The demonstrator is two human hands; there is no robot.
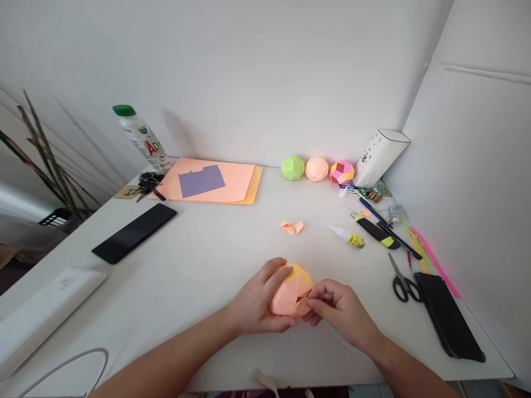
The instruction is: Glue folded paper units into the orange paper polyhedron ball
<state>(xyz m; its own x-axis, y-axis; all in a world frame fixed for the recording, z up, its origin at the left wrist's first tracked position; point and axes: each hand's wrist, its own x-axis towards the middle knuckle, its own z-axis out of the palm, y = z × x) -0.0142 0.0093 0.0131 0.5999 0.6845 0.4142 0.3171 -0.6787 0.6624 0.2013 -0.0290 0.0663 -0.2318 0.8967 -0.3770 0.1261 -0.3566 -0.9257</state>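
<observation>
Head view: white table (199, 260) is seen filling most of the frame. Orange paper sheets (232, 179) are laid at its far edge, a black phone (135, 232) nearer, on the left. Left hand (255, 304) is cupped round the paper ball (290, 296), fingers curled over its top. Right hand (342, 312) is set against its right side, fingers pinched narrow on a flap. Ball is held near the front edge, centre; on or just above the table cannot be told. Judged light, hollow, easily crushed: best cupped broadly, not squeezed at seams. Scissors (401, 283), glue tube (350, 237) and small folded pieces (291, 227) are spread beyond.
</observation>
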